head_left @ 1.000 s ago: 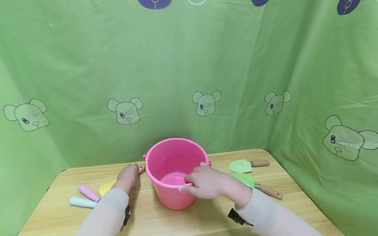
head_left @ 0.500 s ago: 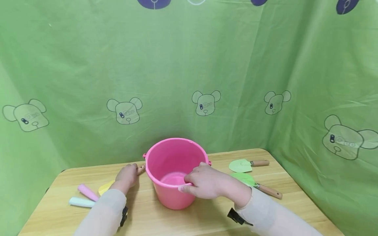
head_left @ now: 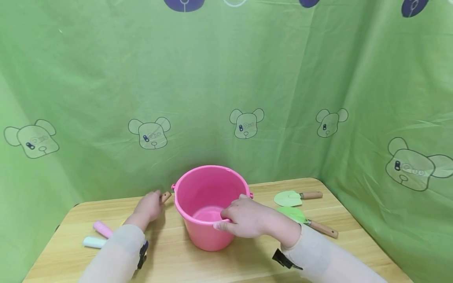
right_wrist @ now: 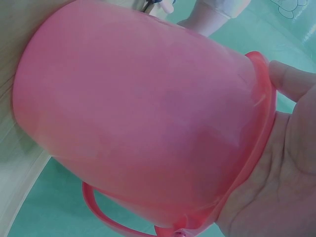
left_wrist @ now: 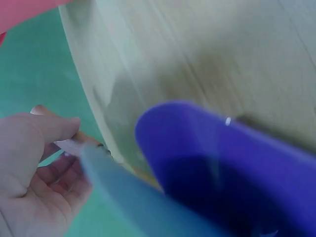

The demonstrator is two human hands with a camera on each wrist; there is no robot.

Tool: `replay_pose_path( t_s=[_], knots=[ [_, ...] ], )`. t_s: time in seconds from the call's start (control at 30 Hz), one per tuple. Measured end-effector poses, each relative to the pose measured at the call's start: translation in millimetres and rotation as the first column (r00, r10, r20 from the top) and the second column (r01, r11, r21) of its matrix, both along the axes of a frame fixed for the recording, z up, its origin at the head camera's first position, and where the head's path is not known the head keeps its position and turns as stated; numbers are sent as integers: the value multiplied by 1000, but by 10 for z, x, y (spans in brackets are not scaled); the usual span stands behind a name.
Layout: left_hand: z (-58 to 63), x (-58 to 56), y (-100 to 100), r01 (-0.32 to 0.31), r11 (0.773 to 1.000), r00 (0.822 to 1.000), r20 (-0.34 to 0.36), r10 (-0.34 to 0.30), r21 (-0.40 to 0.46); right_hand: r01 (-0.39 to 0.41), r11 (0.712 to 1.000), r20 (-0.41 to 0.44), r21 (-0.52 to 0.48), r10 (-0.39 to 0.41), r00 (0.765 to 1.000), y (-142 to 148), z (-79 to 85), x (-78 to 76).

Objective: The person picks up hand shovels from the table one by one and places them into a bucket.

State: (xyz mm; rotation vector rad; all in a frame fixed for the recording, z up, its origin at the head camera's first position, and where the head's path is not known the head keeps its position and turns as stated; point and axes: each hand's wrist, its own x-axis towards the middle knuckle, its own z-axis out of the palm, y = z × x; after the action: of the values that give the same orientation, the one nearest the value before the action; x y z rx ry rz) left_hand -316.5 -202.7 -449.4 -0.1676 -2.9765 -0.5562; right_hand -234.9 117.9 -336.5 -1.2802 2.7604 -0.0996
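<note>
My left hand (head_left: 148, 206) grips the wooden handle (head_left: 165, 197) of a trowel, left of the pink bucket (head_left: 209, 236). In the left wrist view, a pale blue blade (left_wrist: 143, 202) extends from near that hand, and a purple blade (left_wrist: 237, 163) lies beside it. Which blade belongs to the held handle I cannot tell for sure. My right hand (head_left: 245, 216) holds the bucket's near right rim, thumb outside and fingers inside. Seen from above, the upright bucket has only its pink inner wall and floor showing.
Right of the bucket lie a pale green trowel (head_left: 288, 199) and a brighter green trowel (head_left: 322, 229), both wooden-handled. A pink handle (head_left: 102, 229) and a pale blue handle (head_left: 93, 242) poke out beside the left sleeve. Green curtain (head_left: 212, 78) encloses the table's (head_left: 184, 271) back and right.
My left hand has shifted left and slightly back with the trowel handle, away from the bucket. The left sleeve now covers most of the yellow blade. Bucket and right hand stay put.
</note>
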Motion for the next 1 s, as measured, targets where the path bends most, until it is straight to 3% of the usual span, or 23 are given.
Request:
replay_pose_path(
  t_s=[0.47, 0.73, 1.0],
  knots=[
    [164, 28, -106, 10, 991, 1000, 11, -11, 133, 9, 1000, 11, -2, -9, 1000, -6, -5, -8],
    [215, 62, -186, 63, 982, 996, -77, -50, 177, 12, 1000, 12, -3, -12, 1000, 1, 7, -3],
    [301, 145, -196, 86, 973, 991, -118, -62, 215, 7, 1000, 8, -2, -7, 1000, -8, 2, -5]
  ],
)
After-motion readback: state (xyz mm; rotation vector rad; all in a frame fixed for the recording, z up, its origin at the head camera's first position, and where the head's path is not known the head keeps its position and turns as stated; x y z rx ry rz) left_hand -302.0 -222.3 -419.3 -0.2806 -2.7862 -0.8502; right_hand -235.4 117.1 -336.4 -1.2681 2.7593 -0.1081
